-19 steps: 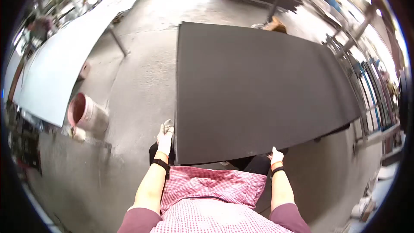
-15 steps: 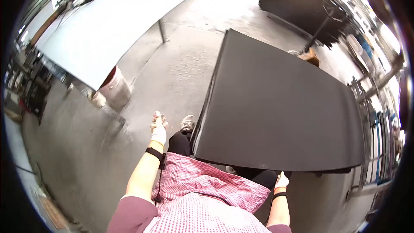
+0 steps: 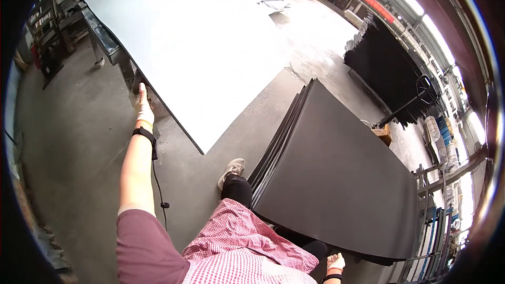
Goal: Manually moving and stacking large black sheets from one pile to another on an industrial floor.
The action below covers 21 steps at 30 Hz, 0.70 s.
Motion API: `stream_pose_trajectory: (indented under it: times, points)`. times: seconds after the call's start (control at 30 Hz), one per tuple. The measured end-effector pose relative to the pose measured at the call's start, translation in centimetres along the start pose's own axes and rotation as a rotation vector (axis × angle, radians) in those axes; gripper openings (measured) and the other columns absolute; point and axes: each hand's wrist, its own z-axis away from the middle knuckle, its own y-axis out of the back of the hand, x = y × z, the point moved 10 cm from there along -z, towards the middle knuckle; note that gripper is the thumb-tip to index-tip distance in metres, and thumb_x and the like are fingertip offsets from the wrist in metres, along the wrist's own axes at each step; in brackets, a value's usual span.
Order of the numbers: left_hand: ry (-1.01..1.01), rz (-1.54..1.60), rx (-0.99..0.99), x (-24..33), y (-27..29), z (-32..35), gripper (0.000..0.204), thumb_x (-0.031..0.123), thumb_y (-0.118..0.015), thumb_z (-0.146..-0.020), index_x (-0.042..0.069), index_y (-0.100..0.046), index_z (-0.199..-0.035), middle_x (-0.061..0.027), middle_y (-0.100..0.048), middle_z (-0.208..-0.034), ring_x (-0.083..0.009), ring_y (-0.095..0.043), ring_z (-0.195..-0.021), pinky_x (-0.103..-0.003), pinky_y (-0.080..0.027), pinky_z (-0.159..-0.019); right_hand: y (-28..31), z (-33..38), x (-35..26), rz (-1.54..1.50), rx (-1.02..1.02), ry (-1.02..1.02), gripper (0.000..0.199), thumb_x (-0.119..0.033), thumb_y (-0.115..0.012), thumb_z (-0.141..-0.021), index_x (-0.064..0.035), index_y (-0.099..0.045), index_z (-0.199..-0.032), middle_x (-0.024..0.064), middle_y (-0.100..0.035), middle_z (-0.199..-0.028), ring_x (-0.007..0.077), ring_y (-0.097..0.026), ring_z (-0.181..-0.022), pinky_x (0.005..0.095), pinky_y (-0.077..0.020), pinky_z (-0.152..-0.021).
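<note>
My left hand (image 3: 143, 107) reaches forward beside the dark near edge of a large white sheet (image 3: 200, 58). Its fingers look stretched upward, just short of the edge; whether any fingertip touches it is hard to tell. The sheet lies over a table, and its near corner juts out over the floor. My right hand (image 3: 335, 262) hangs low by the front edge of a stack of black sheets (image 3: 342, 173), fingers curled in, with nothing visible in them. The stack's sheets fan out slightly along its left side.
A second dark stack (image 3: 392, 68) stands at the far right, with a pallet jack handle (image 3: 426, 92) before it. Racks with long bars (image 3: 434, 231) line the right side. Metal frames (image 3: 47, 26) stand at the far left. My shoe (image 3: 231, 171) is left of the near stack.
The view has shifted, and the white sheet now reaches closer to the black stack, covering the bucket. My left hand has moved forward and left to its edge; my right has dropped lower.
</note>
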Motion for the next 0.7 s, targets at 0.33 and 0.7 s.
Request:
stream_pose_trajectory:
  times: [0.33, 0.7]
  points:
    - [-0.246, -0.739, -0.131, -3.9, -5.8, 2.8, 0.055, 0.029, -0.078, -0.056, -0.009, -0.059, -0.09, -0.0188, -0.063, -0.089, -0.0267, -0.06, -0.08, -0.038, -0.047, -0.074, -23.4, 15.8, -1.8, 0.147, -0.389, 0.13, 0.009, 0.0, -0.055, -0.08, -0.006, -0.048, -0.079, 0.0036, -0.042, -0.059, 0.0131, -0.035, -0.043, 0.0253, -0.0291, -0.037]
    - [-0.348, -1.026, -1.133, -9.0, -10.3, 41.9, 0.047, 0.03, -0.071, -0.066, 0.009, -0.052, -0.104, -0.01, -0.059, -0.093, -0.0249, -0.057, -0.087, -0.034, -0.045, -0.077, -47.0, 70.8, -1.7, 0.755, -1.232, 2.089, 0.038, -0.012, -0.059, -0.07, -0.0111, -0.048, -0.106, 0.0084, -0.05, -0.094, 0.0238, -0.05, -0.093, 0.0354, -0.0435, -0.078]
